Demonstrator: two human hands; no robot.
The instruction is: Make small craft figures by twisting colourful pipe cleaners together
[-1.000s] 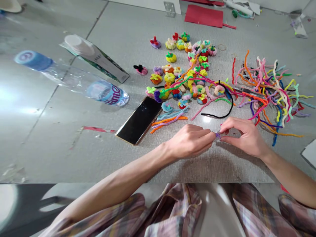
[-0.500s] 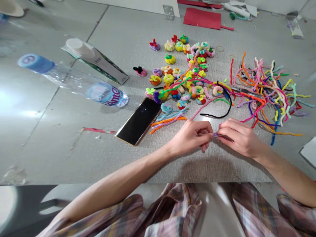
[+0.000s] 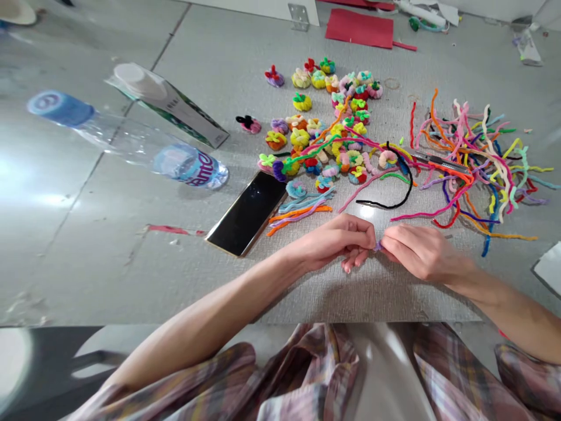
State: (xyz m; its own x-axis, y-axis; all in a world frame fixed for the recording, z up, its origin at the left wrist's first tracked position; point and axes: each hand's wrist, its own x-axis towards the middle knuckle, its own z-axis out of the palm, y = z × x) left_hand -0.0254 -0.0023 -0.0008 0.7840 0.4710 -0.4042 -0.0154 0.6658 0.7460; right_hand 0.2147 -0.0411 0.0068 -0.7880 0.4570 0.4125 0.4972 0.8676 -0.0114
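Between my fingertips is a short purple pipe cleaner (image 3: 378, 246), mostly hidden. My left hand (image 3: 344, 238) pinches it from the left, lower fingers loosely curled. From the right, my right hand (image 3: 418, 248) is closed on its other end. Just beyond my hands lie a curved black pipe cleaner (image 3: 397, 206) and a long pink pipe cleaner (image 3: 362, 190). Farther back sits a cluster of small coiled pipe-cleaner pieces (image 3: 300, 138) in many colours. To the right spreads a tangled heap of pipe cleaners (image 3: 464, 137), with a utility knife (image 3: 442, 163) on its left part.
A black phone (image 3: 248, 215) lies left of my hands, beside several cut blue, orange and purple pieces (image 3: 302, 213). Farther left are a clear water bottle (image 3: 131, 140) lying on its side and a carton (image 3: 170, 105). Red sheet material (image 3: 359, 28) lies at the back.
My hands have shifted slightly left and down, still pinching the purple pipe cleaner. My left hand's lower fingers have opened a little, and my right fingers have bunched closer together.
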